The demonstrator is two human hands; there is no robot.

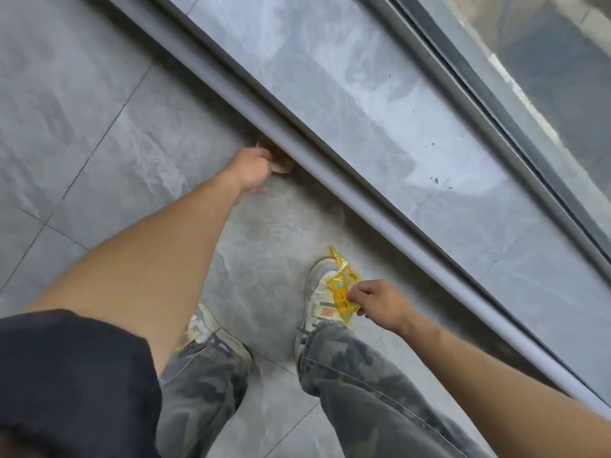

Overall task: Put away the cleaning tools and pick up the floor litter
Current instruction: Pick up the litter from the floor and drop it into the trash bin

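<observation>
Head view: a person is standing on a grey tiled floor (99,133) and looking straight down at both arms and both feet
Left hand (249,170): it is reaching forward and down to the foot of the grey ledge (264,127), with the fingers curling around a brown scrap
Brown litter (281,163): a crumpled, papery, tan-brown piece is lying right at the base of the ledge, partly tucked under its overhanging edge; the left hand is touching it and covering part of it, so whether the hand is fully gripping it cannot be told
Right hand (380,304): it is hanging lower and nearer the body, with thumb and fingers pinching closed on a yellow wrapper
Yellow wrapper (342,289): a crinkled, glossy, translucent yellow packet with a small green and white mark is dangling from the right hand, showing in front of the right shoe; it appears to be off the floor
Right shoe (319,299): a worn white and grey sneaker with an orange patch is showing just beside the wrapper
Left shoe (211,328): it is sitting partly hidden behind the left forearm
Trousers (347,368): dark camouflage legs are covering both ankles
Ledge and frame: the ledge is running diagonally across the view, with a dark window track (496,104) beyond it
</observation>
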